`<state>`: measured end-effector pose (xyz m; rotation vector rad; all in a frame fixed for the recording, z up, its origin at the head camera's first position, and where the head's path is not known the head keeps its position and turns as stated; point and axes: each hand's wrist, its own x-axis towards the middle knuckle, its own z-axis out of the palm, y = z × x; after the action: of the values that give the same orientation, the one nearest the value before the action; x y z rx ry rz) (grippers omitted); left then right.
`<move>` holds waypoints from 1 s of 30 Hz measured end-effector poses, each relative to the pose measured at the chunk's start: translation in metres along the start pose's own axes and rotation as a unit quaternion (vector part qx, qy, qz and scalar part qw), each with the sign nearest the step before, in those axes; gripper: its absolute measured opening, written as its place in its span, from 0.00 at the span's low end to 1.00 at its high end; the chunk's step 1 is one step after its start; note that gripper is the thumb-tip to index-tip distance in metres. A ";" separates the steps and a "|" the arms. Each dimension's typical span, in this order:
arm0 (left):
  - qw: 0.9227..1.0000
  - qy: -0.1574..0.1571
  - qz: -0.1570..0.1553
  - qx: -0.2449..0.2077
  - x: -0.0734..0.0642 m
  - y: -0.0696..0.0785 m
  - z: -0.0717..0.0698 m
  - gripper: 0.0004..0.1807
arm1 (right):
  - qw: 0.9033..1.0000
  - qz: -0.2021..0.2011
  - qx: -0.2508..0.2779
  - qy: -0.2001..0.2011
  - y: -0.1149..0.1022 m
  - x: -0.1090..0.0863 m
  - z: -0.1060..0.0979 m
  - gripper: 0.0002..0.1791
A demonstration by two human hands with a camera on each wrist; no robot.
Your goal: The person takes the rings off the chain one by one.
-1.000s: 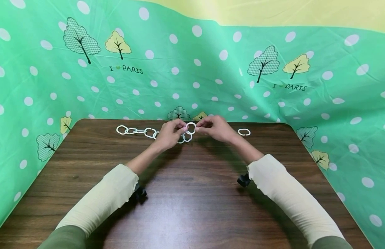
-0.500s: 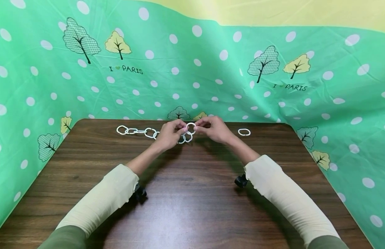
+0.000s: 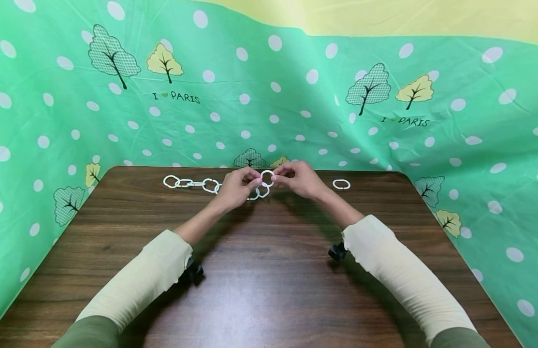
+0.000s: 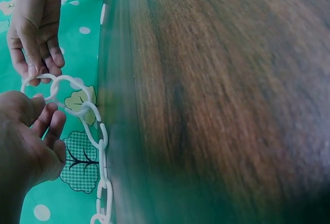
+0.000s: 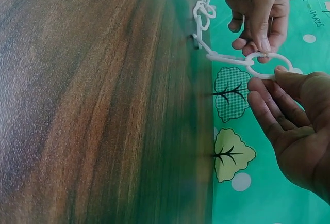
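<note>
Both hands hold the white plastic end link up at the back of the table. My left hand pinches its left side between thumb and fingers; my right hand pinches the right side the same way. From this link hangs a chain of several white links, which dips down and runs left along the table, partly hidden behind my left hand in the head view. In the right wrist view, the raised link passes through its neighbour, with a fingertip of each hand on it.
One loose white link lies on the brown wooden table, right of my right hand. Behind the table hangs a green dotted cloth printed with trees. The chain's far end lies near the back left edge.
Right hand has shifted slightly left and its forearm has swung a little inward; both hands keep their pinch on the end link. The chain and loose link stay almost unmoved.
</note>
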<state>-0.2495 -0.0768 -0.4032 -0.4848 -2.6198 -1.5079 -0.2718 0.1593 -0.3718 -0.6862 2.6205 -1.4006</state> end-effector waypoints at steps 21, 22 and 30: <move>1.000 -0.015 -0.017 0.010 -0.006 -0.004 0.001 0.08 | 1.000 -0.004 -0.005 -0.001 -0.002 -0.002 -0.004 0.12; 1.000 -0.017 -0.018 0.009 -0.007 -0.004 0.002 0.08 | 1.000 -0.005 -0.005 0.000 -0.002 -0.002 -0.004 0.12; 0.999 -0.033 -0.001 0.019 -0.012 -0.002 0.010 0.07 | 1.000 -0.011 -0.008 -0.001 0.001 -0.002 -0.005 0.10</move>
<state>-0.2382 -0.0721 -0.4122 -0.5387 -2.6939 -1.4633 -0.2717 0.1643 -0.3699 -0.7196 2.6340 -1.3863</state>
